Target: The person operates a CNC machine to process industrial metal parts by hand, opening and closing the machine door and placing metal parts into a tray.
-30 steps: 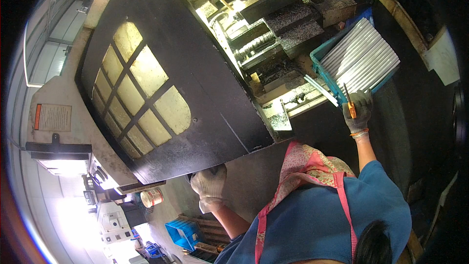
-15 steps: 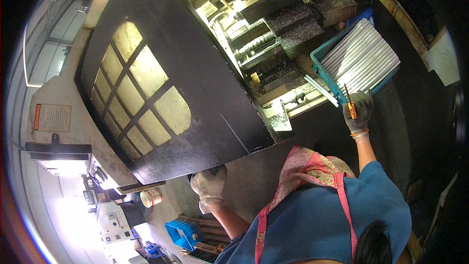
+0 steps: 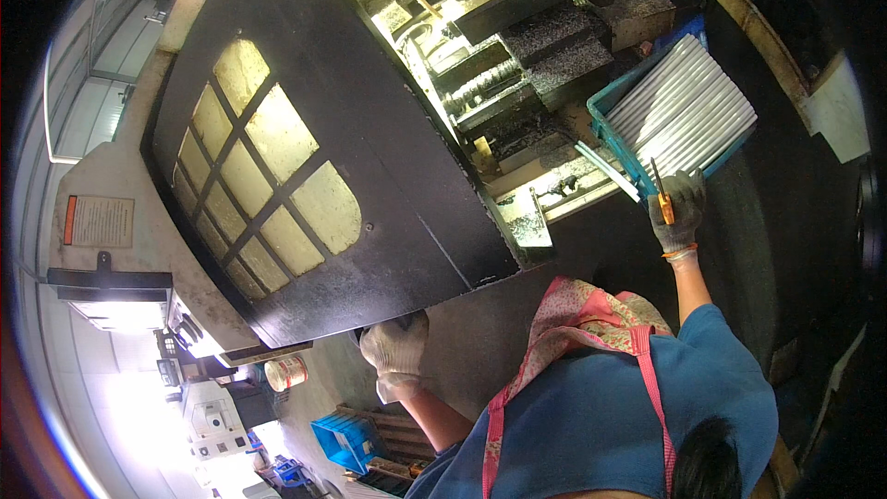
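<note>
Nothing has moved since the earlier frames: both gloved hands sit as they did. Right hand fingers are clamped on a thin orange-handled tool, its tip just at the edge of the blue tray of white rods beyond them. Left hand fingers curl together at the lower edge of the black machine door. Keeping the tool steady and low over the rods seems wise. Its tip and the left fingertips are hard to make out.
</note>
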`<state>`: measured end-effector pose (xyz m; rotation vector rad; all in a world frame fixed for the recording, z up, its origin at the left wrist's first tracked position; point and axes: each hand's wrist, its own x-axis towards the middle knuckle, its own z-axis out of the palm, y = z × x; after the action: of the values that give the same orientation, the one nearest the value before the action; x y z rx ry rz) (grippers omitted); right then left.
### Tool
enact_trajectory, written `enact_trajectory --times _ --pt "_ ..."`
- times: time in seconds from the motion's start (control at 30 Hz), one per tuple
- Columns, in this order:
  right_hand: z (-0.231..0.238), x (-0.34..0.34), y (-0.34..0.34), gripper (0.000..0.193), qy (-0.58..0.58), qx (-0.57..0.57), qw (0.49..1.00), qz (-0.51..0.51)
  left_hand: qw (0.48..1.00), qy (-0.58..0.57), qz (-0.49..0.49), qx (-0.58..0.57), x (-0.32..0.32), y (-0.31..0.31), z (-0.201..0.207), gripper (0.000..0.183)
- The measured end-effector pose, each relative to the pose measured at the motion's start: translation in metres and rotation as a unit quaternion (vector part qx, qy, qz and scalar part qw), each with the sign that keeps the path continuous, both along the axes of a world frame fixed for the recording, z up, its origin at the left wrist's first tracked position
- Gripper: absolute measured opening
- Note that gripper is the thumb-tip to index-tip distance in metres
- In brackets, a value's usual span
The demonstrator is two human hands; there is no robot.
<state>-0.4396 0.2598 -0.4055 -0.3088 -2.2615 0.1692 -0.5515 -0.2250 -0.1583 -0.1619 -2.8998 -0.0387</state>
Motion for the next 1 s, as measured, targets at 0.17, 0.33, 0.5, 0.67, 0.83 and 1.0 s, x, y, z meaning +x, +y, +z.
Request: enact_trajectory --times 0.17,0.33,0.5,0.67,0.83,1.0 --pt "0.006 -0.001 -0.002 0.035 0.016 0.016 1.000 -0.008 1.000 0.019 -0.010 0.006 0.000 0.002 0.001 0.031" --pt "0.023 -0.004 -0.007 0.031 0.015 0.015 1.000 -0.012 0.999 0.018 -0.027 -0.006 0.000 0.004 0.003 0.022" --pt "0.020 -0.004 -0.007 0.033 -0.002 0.023 1.000 -0.010 0.998 0.038 -0.049 0.010 0.002 0.014 0.013 0.024" --pt "0.003 -0.002 -0.012 0.032 -0.043 -0.078 0.996 -0.008 0.999 -0.029 -0.010 0.031 0.002 0.002 0.008 0.025" --pt "-0.008 0.002 -0.015 0.031 -0.034 -0.081 0.995 -0.037 0.998 -0.064 0.025 -0.015 0.002 -0.011 0.002 0.041" --pt "0.023 0.000 -0.014 0.024 -0.022 0.029 0.999 -0.019 0.997 -0.073 0.022 0.010 0.007 -0.009 0.011 0.043"
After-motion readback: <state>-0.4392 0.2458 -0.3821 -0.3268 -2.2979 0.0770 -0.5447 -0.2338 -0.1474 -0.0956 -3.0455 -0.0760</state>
